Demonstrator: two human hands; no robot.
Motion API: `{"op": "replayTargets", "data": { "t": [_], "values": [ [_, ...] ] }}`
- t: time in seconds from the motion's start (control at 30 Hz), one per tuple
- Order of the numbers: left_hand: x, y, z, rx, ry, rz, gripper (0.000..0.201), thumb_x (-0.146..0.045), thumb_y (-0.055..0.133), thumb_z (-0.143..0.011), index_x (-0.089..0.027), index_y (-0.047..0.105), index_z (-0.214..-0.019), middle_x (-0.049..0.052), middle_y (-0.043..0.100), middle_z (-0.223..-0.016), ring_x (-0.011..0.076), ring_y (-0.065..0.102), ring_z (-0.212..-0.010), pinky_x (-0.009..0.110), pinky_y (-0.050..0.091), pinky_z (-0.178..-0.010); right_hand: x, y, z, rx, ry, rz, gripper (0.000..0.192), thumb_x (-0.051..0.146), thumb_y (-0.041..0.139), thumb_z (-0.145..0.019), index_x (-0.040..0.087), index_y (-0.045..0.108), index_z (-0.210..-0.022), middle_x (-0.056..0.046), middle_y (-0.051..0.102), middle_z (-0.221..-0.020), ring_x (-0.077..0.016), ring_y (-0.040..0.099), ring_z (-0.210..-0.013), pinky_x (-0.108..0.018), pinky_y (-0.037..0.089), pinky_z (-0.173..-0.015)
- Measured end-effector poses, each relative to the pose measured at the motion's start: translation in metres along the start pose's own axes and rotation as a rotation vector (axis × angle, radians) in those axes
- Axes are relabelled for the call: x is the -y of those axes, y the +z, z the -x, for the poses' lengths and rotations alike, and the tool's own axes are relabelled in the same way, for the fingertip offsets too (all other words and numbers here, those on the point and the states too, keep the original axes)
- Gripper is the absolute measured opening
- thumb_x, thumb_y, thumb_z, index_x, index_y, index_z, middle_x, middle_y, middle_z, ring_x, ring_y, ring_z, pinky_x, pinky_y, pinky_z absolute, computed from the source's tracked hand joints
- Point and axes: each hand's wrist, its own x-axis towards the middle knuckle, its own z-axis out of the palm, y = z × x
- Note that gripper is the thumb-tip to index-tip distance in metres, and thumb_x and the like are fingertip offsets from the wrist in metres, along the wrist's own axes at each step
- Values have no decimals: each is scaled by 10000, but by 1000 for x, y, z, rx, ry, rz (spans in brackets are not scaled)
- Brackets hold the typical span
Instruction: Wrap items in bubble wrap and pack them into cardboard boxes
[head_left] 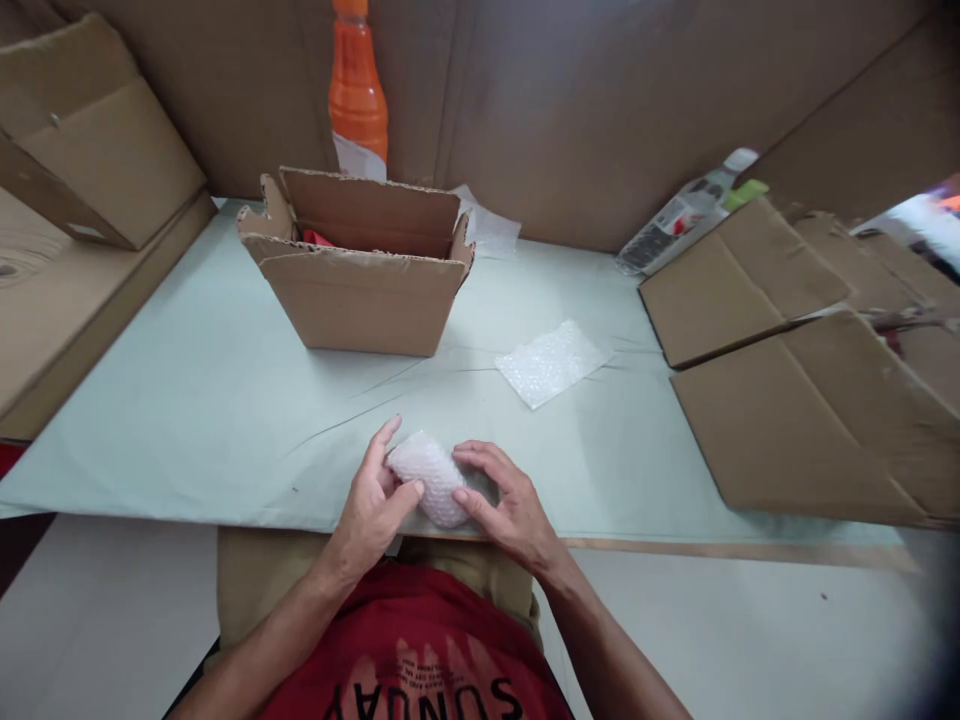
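Both hands (442, 505) grip bubble-wrapped bundle (429, 478), long axis near-to-far.

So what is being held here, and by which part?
A bubble-wrapped bundle, gripped at its two ends: left hand on the left end, right hand on the right.

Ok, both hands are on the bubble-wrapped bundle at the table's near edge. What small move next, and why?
Probably lift the bundle and carry it toward the open cardboard box. The left hand and right hand already grip it from both sides, the wrap looks closed around it, and the box stands open straight ahead.
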Motion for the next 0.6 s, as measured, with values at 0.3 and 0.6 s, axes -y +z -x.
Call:
{"op": "replayTargets", "data": {
  "t": [0.3, 0.6],
  "values": [
    [-16, -13, -18, -27, 554, -746, 614, -234, 614, -900, -193, 414, -1479, 144, 670, -1276, 254, 655, -1169, 428, 549, -1004, -3, -7, -10, 67, 150, -146, 251, 388, 641, -897, 166, 717, -986, -33, 721, -868, -180, 642, -785, -273, 527, -734],
    [-147, -60, -110, -416, 1136, -1305, 566, -130, 564, -872, -159, 488, -1433, 144, 636, -1336, 329, 513, -1369, 561, 351, -1175, -32, -6, -4, -152, 276, -310, 374, 508, 699, -845, 167, 728, -996, -53, 708, -839, -209, 643, -779, -297, 539, -690]
  ]
}}
